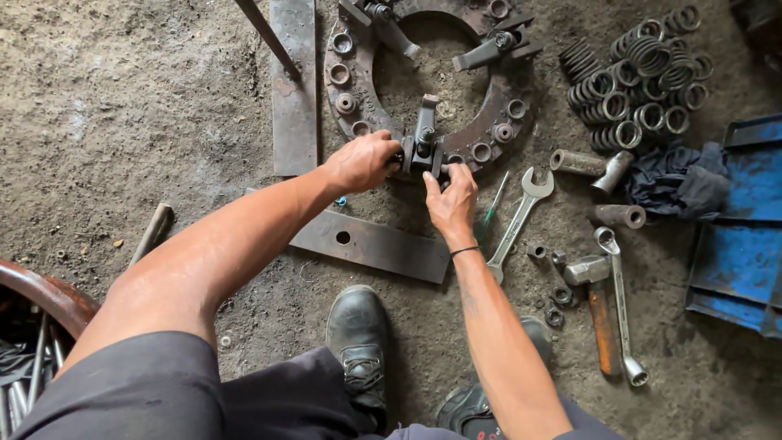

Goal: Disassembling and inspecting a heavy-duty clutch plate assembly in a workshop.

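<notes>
A rusty round metal ring plate (pixel 346 77) with several sockets lies on the dirt floor. Three dark lever arms are mounted on it. My left hand (pixel 362 160) grips the left side of the nearest lever (pixel 425 134) at the ring's near edge. My right hand (pixel 450 195) pinches the lever's base from the right, fingers closed on it. A black band circles my right wrist.
An open-end spanner (pixel 519 220), a hammer (pixel 599 305), a ring spanner (pixel 621 318), loose nuts (pixel 558 295) and short tubes (pixel 580 162) lie to the right. Coil springs (pixel 639 77) are heaped at back right, by a dark cloth and blue tray (pixel 745 236). Flat steel bars (pixel 371 243) lie near my boots.
</notes>
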